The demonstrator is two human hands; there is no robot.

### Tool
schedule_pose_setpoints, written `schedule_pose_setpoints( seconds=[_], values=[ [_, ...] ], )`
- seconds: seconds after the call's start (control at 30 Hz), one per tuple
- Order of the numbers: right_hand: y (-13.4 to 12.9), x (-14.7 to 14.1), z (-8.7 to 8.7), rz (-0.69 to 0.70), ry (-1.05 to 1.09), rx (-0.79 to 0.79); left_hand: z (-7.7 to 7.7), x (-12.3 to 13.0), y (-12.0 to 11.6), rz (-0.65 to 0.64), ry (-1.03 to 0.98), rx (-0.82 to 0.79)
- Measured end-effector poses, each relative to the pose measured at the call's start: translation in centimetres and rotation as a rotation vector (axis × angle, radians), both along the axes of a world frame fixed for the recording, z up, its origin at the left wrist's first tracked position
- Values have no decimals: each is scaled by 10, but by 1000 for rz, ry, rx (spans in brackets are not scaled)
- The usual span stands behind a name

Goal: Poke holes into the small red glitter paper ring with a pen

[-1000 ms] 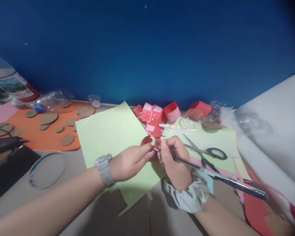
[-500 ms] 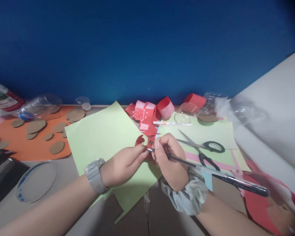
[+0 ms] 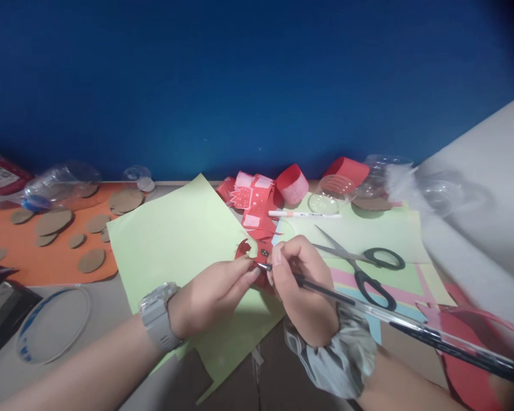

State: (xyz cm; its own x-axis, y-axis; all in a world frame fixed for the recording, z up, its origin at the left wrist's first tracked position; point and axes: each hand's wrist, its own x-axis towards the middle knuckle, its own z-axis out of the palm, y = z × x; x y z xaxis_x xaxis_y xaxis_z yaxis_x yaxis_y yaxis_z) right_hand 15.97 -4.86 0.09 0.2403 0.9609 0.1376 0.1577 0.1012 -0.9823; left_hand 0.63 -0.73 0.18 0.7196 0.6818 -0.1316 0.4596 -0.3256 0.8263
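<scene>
In my right hand [image 3: 300, 285] is a black pen [image 3: 364, 308], its tip resting at a small red paper piece [image 3: 263, 251] with a black drawn mark on it. My left hand [image 3: 216, 294] presses thumb and fingers together at the lower left edge of that red piece. Beneath both hands lies a light green sheet [image 3: 175, 245]. Part of the red piece is hidden by my fingers. Just beyond are red paper pieces with pink patches [image 3: 255, 197] and a white marker [image 3: 300, 214].
Black-handled scissors [image 3: 360, 260] lie on stacked coloured paper at the right. Cardboard discs [image 3: 53, 222] rest on orange paper [image 3: 8, 251] at the left. A clear plastic bottle [image 3: 60, 185], red paper rings [image 3: 292, 184] and a clear ring [image 3: 53, 325] are around.
The pen has swung slightly, its back end now farther right and lower. My right hand has shifted a little right and down. The camera view has moved slightly.
</scene>
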Motion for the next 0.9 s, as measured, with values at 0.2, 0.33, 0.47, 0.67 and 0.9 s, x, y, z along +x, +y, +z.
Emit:
schedule_pose_setpoints(
  seconds=[0.2,0.33,0.47,0.67,0.9],
  values=[
    [0,3,-2,44,-82,11,3,0,0,-18,-50,3],
    [0,4,-3,50,-111,20,3,-1,-1,-28,-86,12],
    [0,3,-2,53,-119,10,4,-1,-1,-33,-108,18],
    [-1,3,-1,54,-126,10,4,-1,-1,-32,-101,19],
    [0,5,-5,60,-116,-3,3,-1,-2,-16,-90,23]
  ],
)
